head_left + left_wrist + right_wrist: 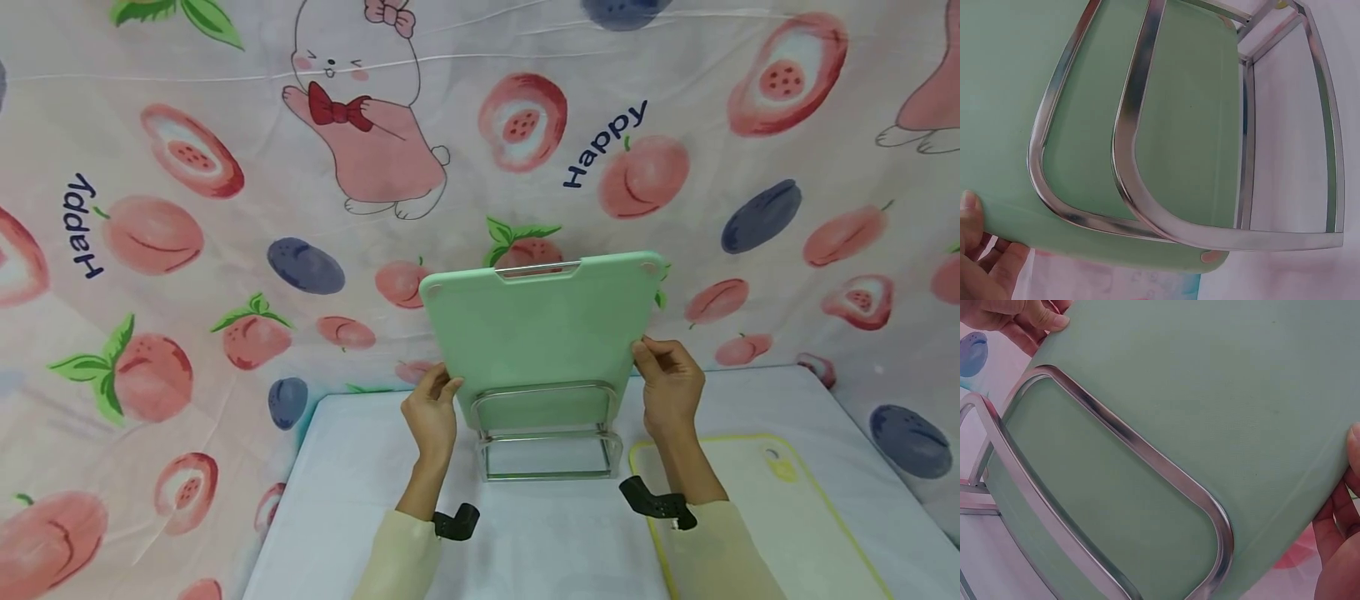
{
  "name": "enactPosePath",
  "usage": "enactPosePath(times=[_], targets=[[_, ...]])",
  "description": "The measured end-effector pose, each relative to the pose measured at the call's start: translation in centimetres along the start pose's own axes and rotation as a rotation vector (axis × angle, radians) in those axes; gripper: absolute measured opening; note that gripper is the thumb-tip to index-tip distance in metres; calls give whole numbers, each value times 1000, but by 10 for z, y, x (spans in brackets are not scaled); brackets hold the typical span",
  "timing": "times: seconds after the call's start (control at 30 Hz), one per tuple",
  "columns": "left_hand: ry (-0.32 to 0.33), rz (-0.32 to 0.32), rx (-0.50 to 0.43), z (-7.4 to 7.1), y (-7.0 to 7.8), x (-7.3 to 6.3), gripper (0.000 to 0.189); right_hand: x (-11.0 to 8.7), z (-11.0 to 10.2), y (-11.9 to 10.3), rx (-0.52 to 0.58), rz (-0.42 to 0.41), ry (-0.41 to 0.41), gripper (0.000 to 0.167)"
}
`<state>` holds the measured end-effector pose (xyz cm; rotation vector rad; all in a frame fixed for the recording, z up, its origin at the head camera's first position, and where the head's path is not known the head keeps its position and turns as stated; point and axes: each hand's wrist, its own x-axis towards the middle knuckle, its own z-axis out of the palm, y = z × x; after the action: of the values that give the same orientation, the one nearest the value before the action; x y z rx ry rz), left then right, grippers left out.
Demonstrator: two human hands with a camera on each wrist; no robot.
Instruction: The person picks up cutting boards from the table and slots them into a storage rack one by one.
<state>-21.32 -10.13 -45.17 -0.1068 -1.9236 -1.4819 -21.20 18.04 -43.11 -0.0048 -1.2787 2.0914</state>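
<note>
A light green cutting board [540, 333] stands upright and leans slightly back, behind the front loops of a shiny metal rack [551, 477]. My left hand [433, 412] pinches the board's left edge, thumb on the near face. At the opposite edge, somewhat higher, my right hand [670, 392] pinches it the same way. From the left wrist, the board's lower end with a pinkish corner pad [1212, 256] shows past the rack's bent bars [1125, 125]. In the right wrist view a rack loop [1129, 434] crosses the board's face.
A pale cutting board with a yellow rim [780, 500] lies flat at the right, partly under my right forearm. The white tabletop [352, 500] meets a fruit-patterned cloth [225, 350] behind and at the sides. Each wrist wears a black camera band [457, 522].
</note>
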Motion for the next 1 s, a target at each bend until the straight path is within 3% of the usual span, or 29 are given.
enactPosePath(times=[0.33,0.8,1.0], targets=[[20,-4,-37,4,2,2,20,6,0,0,-4,-23,-11,6],[19,5,57,6,1,5,18,9,3,1,-25,28,-3,15],[20,-29,58,8,0,6,18,9,5,1,-40,39,11,16]])
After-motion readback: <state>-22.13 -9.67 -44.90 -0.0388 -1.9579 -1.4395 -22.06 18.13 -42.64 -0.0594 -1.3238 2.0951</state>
